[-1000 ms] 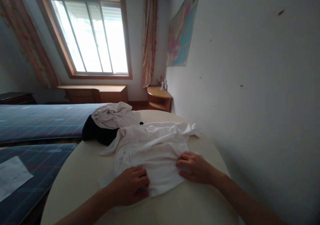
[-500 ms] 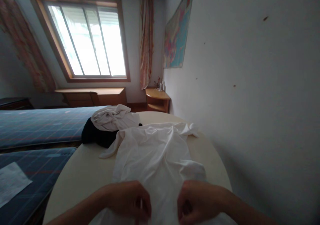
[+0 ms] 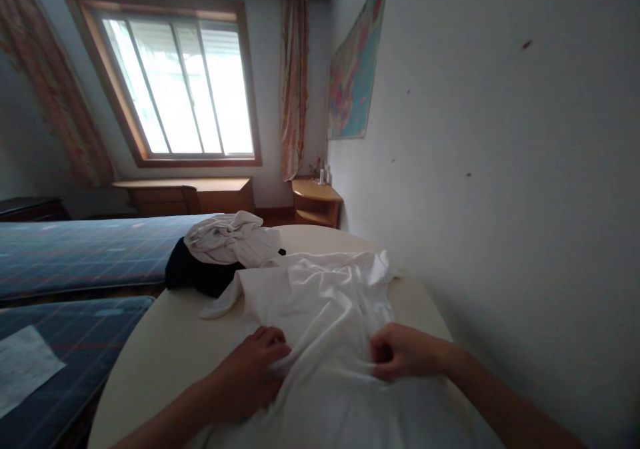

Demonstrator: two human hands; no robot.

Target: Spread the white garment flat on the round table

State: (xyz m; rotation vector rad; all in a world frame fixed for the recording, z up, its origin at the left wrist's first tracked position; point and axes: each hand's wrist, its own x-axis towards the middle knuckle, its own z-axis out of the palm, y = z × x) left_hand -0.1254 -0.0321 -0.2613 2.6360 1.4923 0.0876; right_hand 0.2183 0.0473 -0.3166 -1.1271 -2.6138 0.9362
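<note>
White shirt [image 3: 320, 302] now smoother; hands moved forward, still gripping fabric.

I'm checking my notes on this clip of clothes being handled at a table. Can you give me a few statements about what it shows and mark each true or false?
1. Both hands are on the white shirt. True: the left hand and the right hand both grip its cloth.
2. The shirt lies on a bed. False: it lies on the round table.
3. A dark garment sits under the crumpled pale garment at the table's far side. True.
4. The wall on the right is bare. False: a map hangs there.
5. The window has its curtains drawn shut. False: they hang at the sides.
</note>
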